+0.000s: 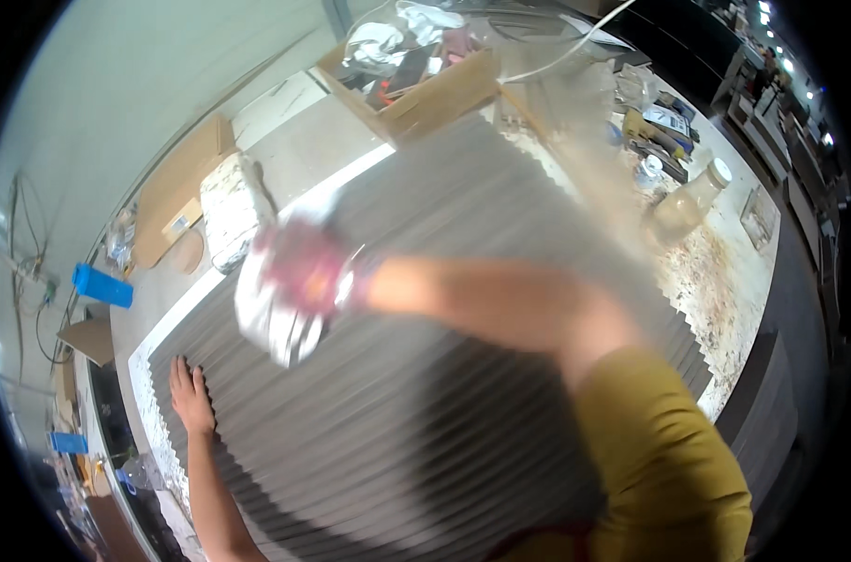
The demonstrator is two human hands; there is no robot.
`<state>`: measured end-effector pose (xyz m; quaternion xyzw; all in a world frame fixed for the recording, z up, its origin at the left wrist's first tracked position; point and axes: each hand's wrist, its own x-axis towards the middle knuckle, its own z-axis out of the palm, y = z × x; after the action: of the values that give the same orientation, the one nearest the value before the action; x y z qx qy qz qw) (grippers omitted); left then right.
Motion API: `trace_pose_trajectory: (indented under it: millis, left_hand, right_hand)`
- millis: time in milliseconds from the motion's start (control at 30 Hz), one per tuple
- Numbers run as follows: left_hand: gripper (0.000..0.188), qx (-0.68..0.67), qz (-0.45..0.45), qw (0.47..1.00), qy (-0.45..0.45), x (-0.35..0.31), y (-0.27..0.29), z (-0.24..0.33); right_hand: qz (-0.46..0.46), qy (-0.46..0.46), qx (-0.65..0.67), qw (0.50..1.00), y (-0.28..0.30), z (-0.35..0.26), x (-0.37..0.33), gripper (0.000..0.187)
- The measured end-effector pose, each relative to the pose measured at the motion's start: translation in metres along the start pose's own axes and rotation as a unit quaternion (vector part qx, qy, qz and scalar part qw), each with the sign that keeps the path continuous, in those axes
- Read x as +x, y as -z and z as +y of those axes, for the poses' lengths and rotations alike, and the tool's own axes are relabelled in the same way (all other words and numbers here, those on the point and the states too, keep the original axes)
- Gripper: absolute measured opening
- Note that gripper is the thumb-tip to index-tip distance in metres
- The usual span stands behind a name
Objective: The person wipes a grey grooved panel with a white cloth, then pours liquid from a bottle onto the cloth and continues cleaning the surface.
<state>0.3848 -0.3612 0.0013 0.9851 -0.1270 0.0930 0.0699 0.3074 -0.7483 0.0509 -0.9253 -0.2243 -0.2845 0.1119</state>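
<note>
A wide grey wood-grained surface [379, 412], ribbed like many strips side by side with stepped edges, spreads before me. On its left edge my bare left hand [192, 401] lies flat with the fingers stretched out. My right hand [304, 267], in a reddish glove and smeared by motion, is over the far left part of the strips. It is closed on a bunched white cloth [280, 328], which hides some of the strips beneath. The fingers themselves are too blurred to make out singly.
A cardboard box [435, 98] with cloths and odds and ends stands at the back. A white wrapped bundle [229, 211] and a blue container [102, 286] are at the left. On the stained table [716, 318] at the right sit a plastic bottle [688, 206] and several tools [660, 131].
</note>
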Motion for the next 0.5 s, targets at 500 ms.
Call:
trace_pose_trajectory:
  millis: [500]
  left_hand:
    - [0.053, -0.005, 0.016, 1.0, -0.021, 0.01, 0.0, 0.012]
  right_hand:
    - [-0.045, -0.527, -0.17, 0.832, 0.144, 0.254, -0.189, 0.025]
